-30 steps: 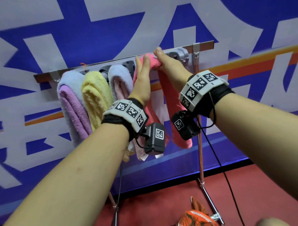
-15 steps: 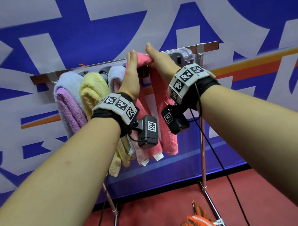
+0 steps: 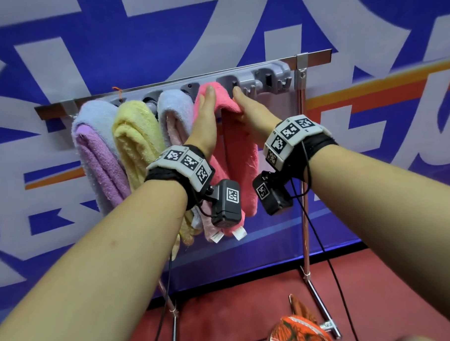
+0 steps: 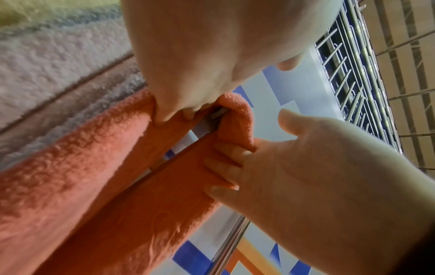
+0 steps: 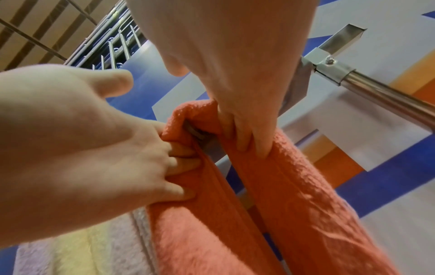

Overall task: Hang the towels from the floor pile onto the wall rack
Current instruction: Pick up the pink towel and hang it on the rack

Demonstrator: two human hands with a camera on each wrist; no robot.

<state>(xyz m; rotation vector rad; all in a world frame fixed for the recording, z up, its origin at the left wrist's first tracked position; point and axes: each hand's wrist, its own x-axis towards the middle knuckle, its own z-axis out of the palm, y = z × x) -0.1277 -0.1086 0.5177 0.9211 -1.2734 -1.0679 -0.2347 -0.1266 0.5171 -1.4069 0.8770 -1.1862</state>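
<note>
Towels already fill the wall rack [image 3: 279,72] from nine o'clock inward: a lilac towel [image 3: 96,150], a yellow towel [image 3: 137,140], then a pale blue-and-pink towel [image 3: 174,116]. Next hangs your pink towel [image 3: 240,154], draped over a peg so both halves fall evenly. Your left hand [image 3: 204,125] lies flat along its nine o'clock half, fingers straight, steadying the fold. Your right hand [image 3: 255,112] curls its fingers into the three o'clock half, pinching the cloth to seat it on the peg. At six o'clock an orange towel [image 3: 300,329] waits on the floor [image 3: 250,298].
</note>
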